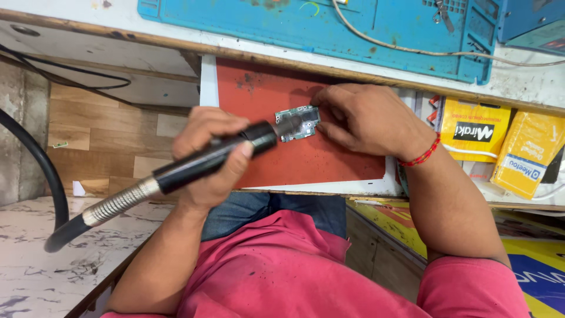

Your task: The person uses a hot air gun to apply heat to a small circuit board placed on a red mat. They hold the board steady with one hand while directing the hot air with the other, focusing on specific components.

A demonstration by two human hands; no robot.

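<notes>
Left hand (pixel 209 156): clamped on hot-air wand (pixel 206 160), nozzle at board (pixel 298 123). Right hand (pixel 365 121): fingers pinning board on red mat (pixel 329 159), 12 o'clock from torso. Risk: fingers so near nozzle may burn; board may slip.

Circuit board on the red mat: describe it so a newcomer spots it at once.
Find the red mat on the pull-out shelf below the blue work mat. Near its top centre lies the circuit board, pinned by the right hand, with the black handpiece in the left hand aimed at it. It is the only small, green-grey thing there.
</notes>
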